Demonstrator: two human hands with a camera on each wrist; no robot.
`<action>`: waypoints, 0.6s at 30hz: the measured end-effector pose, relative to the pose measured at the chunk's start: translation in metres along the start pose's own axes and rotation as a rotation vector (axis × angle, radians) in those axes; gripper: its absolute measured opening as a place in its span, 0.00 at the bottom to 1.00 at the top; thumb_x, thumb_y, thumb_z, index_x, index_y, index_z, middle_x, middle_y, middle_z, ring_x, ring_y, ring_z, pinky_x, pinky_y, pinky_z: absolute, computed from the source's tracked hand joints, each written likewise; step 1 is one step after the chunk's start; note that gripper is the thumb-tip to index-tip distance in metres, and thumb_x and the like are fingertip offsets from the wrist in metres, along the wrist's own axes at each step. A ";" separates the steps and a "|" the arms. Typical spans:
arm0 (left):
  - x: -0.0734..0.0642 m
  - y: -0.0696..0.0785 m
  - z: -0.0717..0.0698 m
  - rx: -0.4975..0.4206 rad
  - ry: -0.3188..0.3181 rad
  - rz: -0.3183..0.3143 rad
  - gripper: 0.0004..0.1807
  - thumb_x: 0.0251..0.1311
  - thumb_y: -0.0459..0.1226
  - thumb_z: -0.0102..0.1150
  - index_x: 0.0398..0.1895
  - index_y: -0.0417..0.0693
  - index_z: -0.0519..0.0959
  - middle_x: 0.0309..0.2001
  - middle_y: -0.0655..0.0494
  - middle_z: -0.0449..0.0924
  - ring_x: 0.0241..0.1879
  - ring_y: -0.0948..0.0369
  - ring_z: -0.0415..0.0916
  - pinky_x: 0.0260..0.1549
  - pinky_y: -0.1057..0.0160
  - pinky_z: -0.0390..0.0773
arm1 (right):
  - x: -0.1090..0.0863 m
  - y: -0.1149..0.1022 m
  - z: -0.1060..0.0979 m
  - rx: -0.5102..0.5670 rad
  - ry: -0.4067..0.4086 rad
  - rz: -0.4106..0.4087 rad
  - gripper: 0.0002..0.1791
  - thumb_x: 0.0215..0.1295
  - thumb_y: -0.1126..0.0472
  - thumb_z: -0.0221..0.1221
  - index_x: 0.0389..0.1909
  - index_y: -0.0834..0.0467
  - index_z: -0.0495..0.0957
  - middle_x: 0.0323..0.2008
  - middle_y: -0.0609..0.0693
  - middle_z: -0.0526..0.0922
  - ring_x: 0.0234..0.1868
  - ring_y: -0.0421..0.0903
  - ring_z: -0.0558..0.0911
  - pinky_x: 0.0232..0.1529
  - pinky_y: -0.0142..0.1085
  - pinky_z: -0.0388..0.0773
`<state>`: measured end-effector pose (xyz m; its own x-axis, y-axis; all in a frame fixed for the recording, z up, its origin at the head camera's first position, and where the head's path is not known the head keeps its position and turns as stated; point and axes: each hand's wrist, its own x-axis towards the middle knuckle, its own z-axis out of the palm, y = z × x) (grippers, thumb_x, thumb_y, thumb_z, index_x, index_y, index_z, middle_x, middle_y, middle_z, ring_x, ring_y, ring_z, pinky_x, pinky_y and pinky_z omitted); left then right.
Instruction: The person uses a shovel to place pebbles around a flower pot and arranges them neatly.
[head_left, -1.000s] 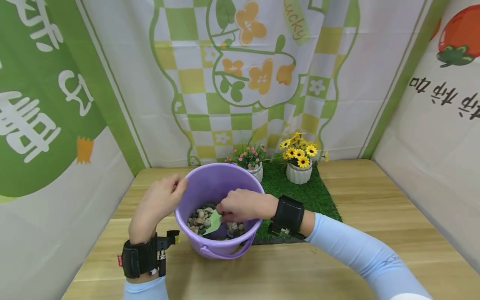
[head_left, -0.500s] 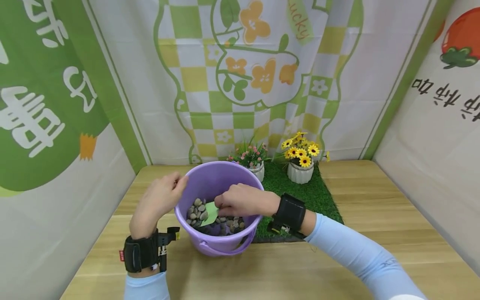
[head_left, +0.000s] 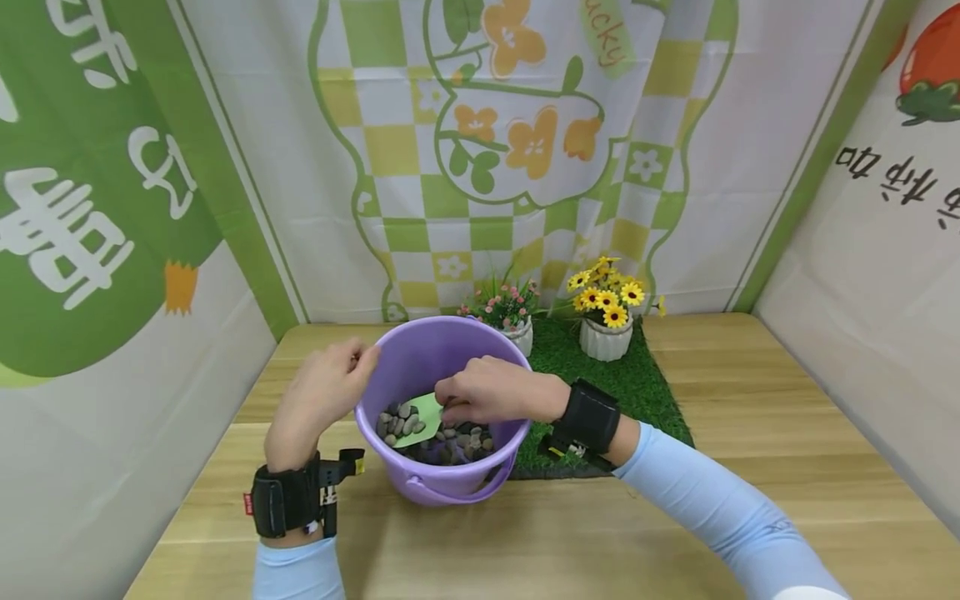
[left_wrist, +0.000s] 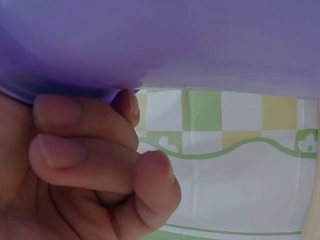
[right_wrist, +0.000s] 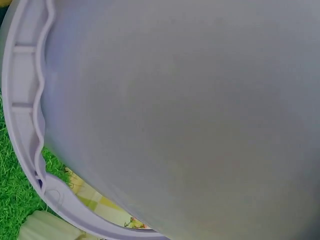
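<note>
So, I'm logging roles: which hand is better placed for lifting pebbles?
Probably the right hand: it holds the green scoop, pebbles on it, inside the purple bucket; the left hand is at the rim.

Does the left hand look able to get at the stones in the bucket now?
Probably yes. The left hand is at the open rim of the purple bucket; the right hand, holding the green scoop, seems to block the way to only some of the stones.

room: table before bucket | obstacles: pink-flowered pot behind it; right hand over its right side
</note>
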<state>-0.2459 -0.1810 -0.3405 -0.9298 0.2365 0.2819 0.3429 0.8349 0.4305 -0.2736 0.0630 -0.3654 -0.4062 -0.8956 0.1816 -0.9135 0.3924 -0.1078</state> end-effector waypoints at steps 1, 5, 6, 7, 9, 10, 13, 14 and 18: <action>0.000 0.000 0.000 -0.002 0.004 0.000 0.20 0.72 0.47 0.40 0.37 0.42 0.77 0.26 0.52 0.74 0.26 0.57 0.71 0.22 0.61 0.68 | -0.001 0.000 -0.001 0.000 0.002 -0.001 0.06 0.65 0.53 0.59 0.33 0.51 0.77 0.23 0.37 0.73 0.18 0.30 0.70 0.23 0.24 0.63; 0.000 -0.002 0.000 -0.011 0.005 -0.012 0.20 0.72 0.47 0.41 0.38 0.42 0.77 0.27 0.52 0.75 0.26 0.57 0.71 0.23 0.61 0.69 | -0.004 -0.001 -0.006 -0.015 0.025 -0.005 0.06 0.65 0.52 0.58 0.34 0.50 0.77 0.24 0.36 0.74 0.18 0.30 0.70 0.23 0.24 0.64; 0.000 -0.003 0.000 -0.013 0.003 -0.016 0.20 0.72 0.47 0.41 0.38 0.42 0.78 0.27 0.51 0.76 0.26 0.57 0.71 0.23 0.61 0.69 | -0.005 -0.001 -0.008 -0.016 0.037 -0.005 0.07 0.65 0.52 0.58 0.35 0.51 0.77 0.24 0.36 0.75 0.19 0.30 0.71 0.23 0.24 0.64; 0.000 -0.004 0.000 -0.015 0.001 -0.021 0.20 0.71 0.47 0.41 0.38 0.41 0.78 0.28 0.51 0.77 0.26 0.57 0.71 0.23 0.61 0.70 | -0.005 -0.001 -0.009 -0.018 0.051 -0.006 0.07 0.65 0.52 0.58 0.37 0.51 0.77 0.25 0.36 0.76 0.19 0.29 0.71 0.24 0.24 0.65; 0.001 -0.006 0.001 -0.015 0.001 -0.029 0.21 0.71 0.47 0.41 0.39 0.40 0.78 0.30 0.50 0.78 0.27 0.56 0.72 0.24 0.61 0.70 | -0.007 0.000 -0.012 -0.017 0.080 -0.001 0.09 0.65 0.52 0.58 0.40 0.52 0.78 0.26 0.37 0.78 0.21 0.29 0.73 0.24 0.25 0.66; 0.001 -0.008 0.001 -0.014 0.002 -0.032 0.21 0.71 0.47 0.41 0.39 0.40 0.79 0.30 0.50 0.78 0.28 0.56 0.73 0.24 0.60 0.71 | -0.008 0.000 -0.013 -0.014 0.093 0.003 0.10 0.65 0.51 0.58 0.41 0.52 0.78 0.27 0.37 0.79 0.22 0.28 0.74 0.24 0.25 0.66; 0.002 -0.011 0.001 -0.016 0.005 -0.045 0.21 0.71 0.47 0.41 0.39 0.40 0.79 0.30 0.49 0.78 0.28 0.56 0.72 0.24 0.61 0.70 | -0.010 0.002 -0.014 -0.004 0.116 0.011 0.11 0.66 0.51 0.57 0.44 0.52 0.79 0.28 0.38 0.80 0.23 0.28 0.74 0.24 0.26 0.65; 0.002 -0.012 0.002 -0.016 0.007 -0.048 0.21 0.71 0.47 0.41 0.38 0.40 0.79 0.30 0.49 0.78 0.27 0.56 0.72 0.23 0.61 0.70 | -0.010 0.002 -0.015 -0.005 0.118 0.012 0.11 0.66 0.51 0.57 0.44 0.52 0.79 0.27 0.38 0.80 0.22 0.28 0.74 0.24 0.26 0.65; 0.005 -0.016 0.004 -0.018 0.005 -0.052 0.21 0.70 0.47 0.41 0.36 0.41 0.79 0.28 0.50 0.77 0.26 0.56 0.72 0.23 0.61 0.70 | -0.011 0.002 -0.015 -0.014 0.123 0.011 0.11 0.67 0.51 0.57 0.42 0.52 0.79 0.26 0.37 0.79 0.21 0.28 0.73 0.23 0.26 0.65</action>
<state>-0.2561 -0.1915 -0.3492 -0.9459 0.1899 0.2631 0.2961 0.8370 0.4602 -0.2718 0.0769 -0.3535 -0.4151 -0.8591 0.2995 -0.9090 0.4053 -0.0972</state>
